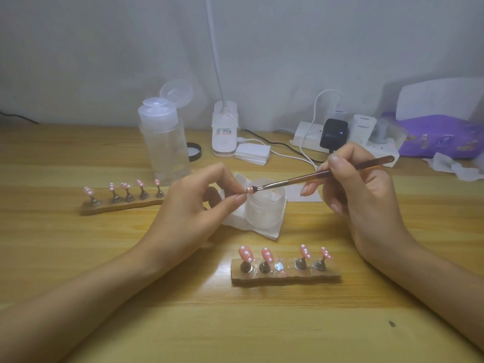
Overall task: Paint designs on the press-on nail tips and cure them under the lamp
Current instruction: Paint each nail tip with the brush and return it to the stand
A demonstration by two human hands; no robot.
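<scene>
left grip [188, 205] pinching pink nail tip [250, 190], right grip [366, 195] holding nail brush [296, 180], bristles touching it from 3 o'clock

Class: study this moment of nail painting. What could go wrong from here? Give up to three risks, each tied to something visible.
1. The left hand pinches the tip at its fingertips by the open jar; a slip might drop it in.
2. The right hand holds the brush well back from the bristles, so a wobble could smear the design.
3. The near holder lies between both arms; a careless move might knock its painted tips.
</scene>
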